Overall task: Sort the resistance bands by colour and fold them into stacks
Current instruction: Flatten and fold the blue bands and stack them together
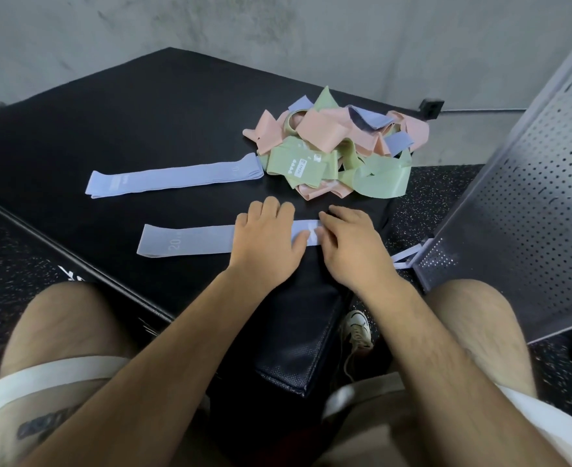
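Left hand (267, 237) flat on blue band (183, 240); right hand (350, 244) curled.

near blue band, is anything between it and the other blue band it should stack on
Nothing visible. Only bare mat lies between the near blue band and the far blue band; the pile sits right of that path. The left hand presses the near band, the right hand covers its end.

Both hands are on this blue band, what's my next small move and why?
Probably fold the right end of the near band leftward: the left hand pins its middle, the right hand is at that end, and it lies flat, unfolded.
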